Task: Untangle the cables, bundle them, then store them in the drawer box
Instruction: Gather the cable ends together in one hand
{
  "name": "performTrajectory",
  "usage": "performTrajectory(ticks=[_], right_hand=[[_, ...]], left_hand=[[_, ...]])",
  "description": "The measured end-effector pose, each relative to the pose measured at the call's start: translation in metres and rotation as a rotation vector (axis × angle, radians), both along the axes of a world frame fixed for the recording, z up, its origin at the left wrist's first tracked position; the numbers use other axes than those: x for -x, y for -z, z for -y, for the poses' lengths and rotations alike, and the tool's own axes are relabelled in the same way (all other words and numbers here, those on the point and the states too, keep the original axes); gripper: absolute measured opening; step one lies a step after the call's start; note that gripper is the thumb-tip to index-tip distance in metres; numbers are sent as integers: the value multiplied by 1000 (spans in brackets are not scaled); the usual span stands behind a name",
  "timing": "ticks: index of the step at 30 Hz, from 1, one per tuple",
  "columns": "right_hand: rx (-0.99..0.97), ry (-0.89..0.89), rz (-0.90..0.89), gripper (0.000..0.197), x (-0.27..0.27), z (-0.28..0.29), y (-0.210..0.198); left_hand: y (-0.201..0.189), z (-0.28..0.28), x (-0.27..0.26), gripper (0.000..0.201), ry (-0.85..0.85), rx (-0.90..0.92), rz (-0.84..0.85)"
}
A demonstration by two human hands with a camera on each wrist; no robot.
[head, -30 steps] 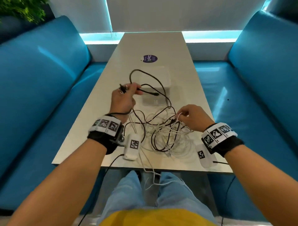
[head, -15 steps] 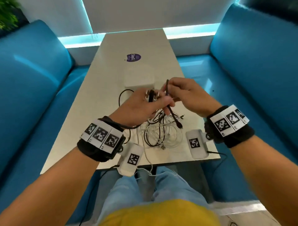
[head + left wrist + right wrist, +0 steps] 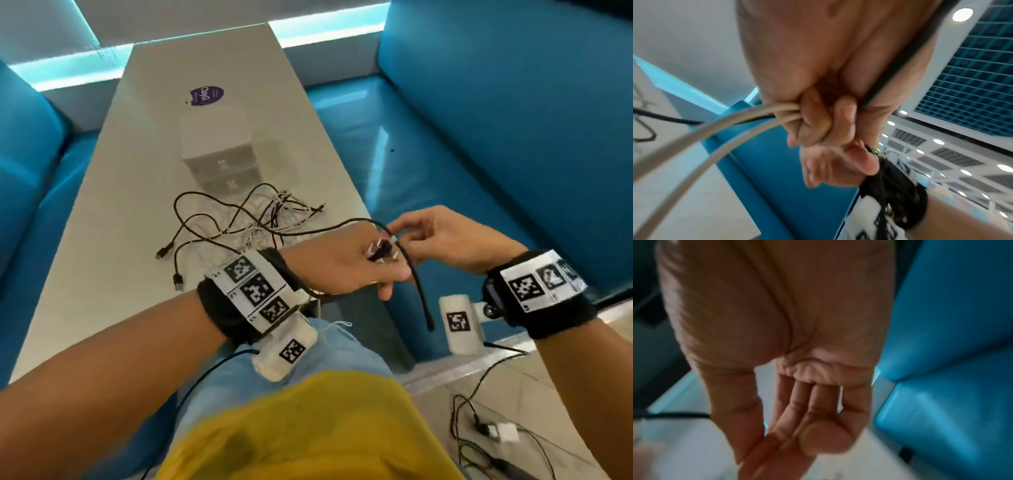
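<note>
A tangle of black and white cables (image 3: 246,219) lies on the pale table (image 3: 113,212), in front of a translucent drawer box (image 3: 219,150). My left hand (image 3: 380,270) is beyond the table's near right corner and grips several cable ends, their plugs (image 3: 381,253) sticking up. In the left wrist view its fingers (image 3: 813,123) curl round two white cables (image 3: 715,129) and a black cable (image 3: 900,65). The black cable (image 3: 419,294) runs from the tangle over that hand, its free end hanging down. My right hand (image 3: 402,233) pinches it just above the left hand; its fingers (image 3: 797,418) are blurred.
Blue sofas (image 3: 496,120) flank the table on both sides. A purple sticker (image 3: 207,95) lies beyond the drawer box. Loose black USB plugs (image 3: 171,263) trail at the tangle's near left. More wires and a white adapter (image 3: 503,433) lie on the floor at the lower right.
Both hands have moved right, off the table's near right corner, drawing the held cables out of the tangle. The black cable's free end now hangs below the hands.
</note>
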State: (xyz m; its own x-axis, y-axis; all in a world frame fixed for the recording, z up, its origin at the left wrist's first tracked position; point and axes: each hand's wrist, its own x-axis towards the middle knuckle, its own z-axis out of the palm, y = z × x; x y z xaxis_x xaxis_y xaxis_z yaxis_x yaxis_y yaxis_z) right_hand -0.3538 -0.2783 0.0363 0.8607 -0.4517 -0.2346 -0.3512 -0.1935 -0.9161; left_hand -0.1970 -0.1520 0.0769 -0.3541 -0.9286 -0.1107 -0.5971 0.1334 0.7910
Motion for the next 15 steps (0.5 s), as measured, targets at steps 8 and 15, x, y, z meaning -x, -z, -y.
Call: performTrajectory(ticks=[8,15], right_hand=[[-147,35,-7,49,2,-15,27],[-359,174,144,41,9,-8,35]], left_hand=[[23,15,27,26,39,-103,17],[40,22,18,41,-59,-160,114]])
